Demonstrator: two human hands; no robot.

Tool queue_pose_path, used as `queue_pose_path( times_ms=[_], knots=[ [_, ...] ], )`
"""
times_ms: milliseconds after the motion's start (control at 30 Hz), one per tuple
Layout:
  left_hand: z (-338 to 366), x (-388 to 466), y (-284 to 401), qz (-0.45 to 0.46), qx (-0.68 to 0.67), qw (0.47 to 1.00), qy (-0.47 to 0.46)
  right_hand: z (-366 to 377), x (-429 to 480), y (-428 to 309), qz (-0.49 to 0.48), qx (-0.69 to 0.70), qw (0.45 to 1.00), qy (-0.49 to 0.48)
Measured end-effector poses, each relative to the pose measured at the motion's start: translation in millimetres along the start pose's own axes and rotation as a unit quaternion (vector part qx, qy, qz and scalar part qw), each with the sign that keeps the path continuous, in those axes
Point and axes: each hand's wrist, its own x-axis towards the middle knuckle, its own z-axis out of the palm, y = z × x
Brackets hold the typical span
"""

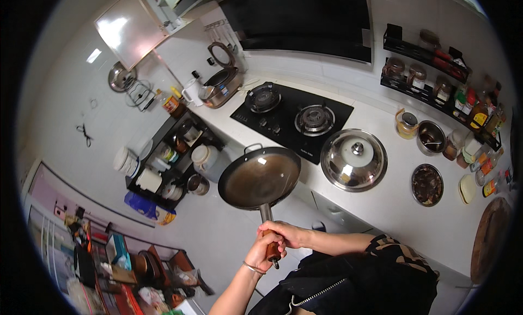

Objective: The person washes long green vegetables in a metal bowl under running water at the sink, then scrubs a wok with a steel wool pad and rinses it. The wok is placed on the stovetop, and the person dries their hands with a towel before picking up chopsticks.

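Note:
Both hands grip the wooden handle of a wok (pixel 261 178), which is held in front of the counter edge, beside the gas hob. My left hand (pixel 263 251) wraps the lower part of the handle, close to its hanging ring; a bangle circles that wrist. On the upper part of the handle, near the metal neck, is my right hand (pixel 286 233). The wok's dark, brownish inside faces the camera and looks empty, with a small loop handle at its far rim. A domed steel lid (pixel 354 159) with a knob lies on the counter right of the gas hob (pixel 292 119).
An open rice cooker (pixel 220 86) and a white kettle (pixel 192 91) stand left of the hob. To the right are a steel bowl (pixel 431 137), an oval dish of dark food (pixel 427 185), bottles and a round wooden board (pixel 490 241). A black shelf (pixel 135 184) stands at left.

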Motion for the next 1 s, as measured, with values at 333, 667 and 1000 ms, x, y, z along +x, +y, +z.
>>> queue_pose_path(
  times_ms=[333, 667, 1000],
  knots=[
    [13, 252, 174, -0.045, 0.154, 0.968, -0.191, -143, 125, -176, -0.231, -0.019, 0.959, 0.164],
    [-20, 402, 243, -0.149, 0.237, 0.908, -0.313, -210, 200, -220, -0.293, 0.009, 0.916, 0.275],
    [-89, 483, 282, -0.214, 0.287, 0.836, -0.416, -214, 295, -214, -0.284, 0.081, 0.85, 0.436]
  ],
)
